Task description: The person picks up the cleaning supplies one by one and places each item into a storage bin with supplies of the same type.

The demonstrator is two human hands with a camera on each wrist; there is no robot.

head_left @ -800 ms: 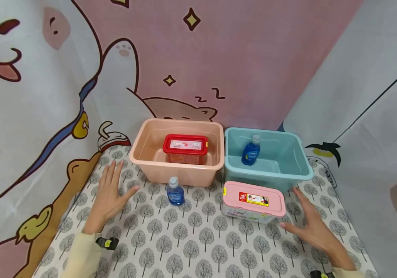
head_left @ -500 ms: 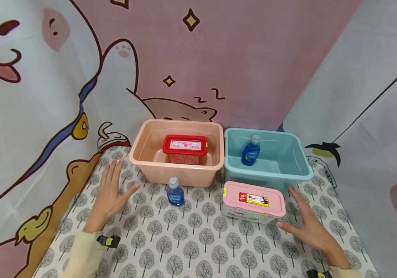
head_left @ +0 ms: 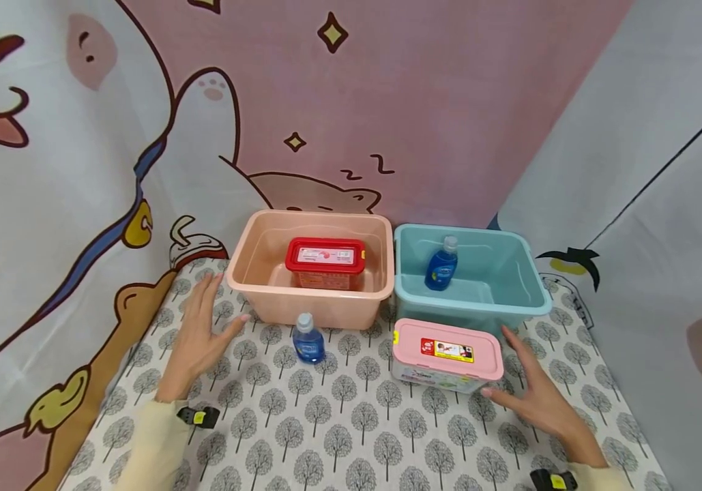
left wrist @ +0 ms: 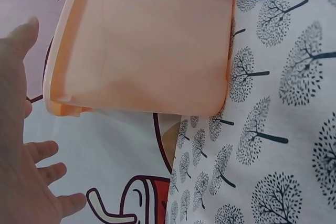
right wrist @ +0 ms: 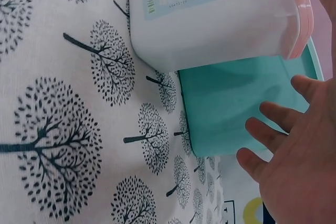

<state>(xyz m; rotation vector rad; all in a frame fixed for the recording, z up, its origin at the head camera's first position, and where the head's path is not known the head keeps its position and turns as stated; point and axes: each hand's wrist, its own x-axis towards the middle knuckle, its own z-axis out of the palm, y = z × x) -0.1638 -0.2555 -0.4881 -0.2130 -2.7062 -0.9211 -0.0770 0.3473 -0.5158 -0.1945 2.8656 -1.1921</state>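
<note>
One pink-lidded box (head_left: 447, 354) stands on the worktop (head_left: 326, 467), just in front of the teal bin (head_left: 467, 311) and turned slightly askew to it. Its lid is down and bears a red and yellow label; a yellow tab sits at the lid's left end. The right hand (head_left: 529, 395) is spread open beside the box's right end, thumb toward the near corner and fingers toward the far one, with nothing in its grasp; whether the thumb touches the box cannot be told.

Farther left, a blue bottle (head_left: 309, 344) with a pale cap stands upright on the worktop, in front of the peach bin (head_left: 338, 312). The left hand (head_left: 200, 341) is also spread wide and holds nothing, left of that bottle and apart from it, near the peach bin's left front corner.

The two bins stand side by side at the back. Inside the peach one is a red-lidded box (head_left: 326, 262), lid down; inside the teal one, toward its left side, is a second blue bottle (head_left: 441, 269), leaning a little.

White cloth printed with dark trees covers the worktop. Behind it hangs a pink and white cartoon backdrop (head_left: 449, 102). Each wrist wears a black strap (head_left: 198, 417) below a cream sleeve (head_left: 154, 443).
</note>
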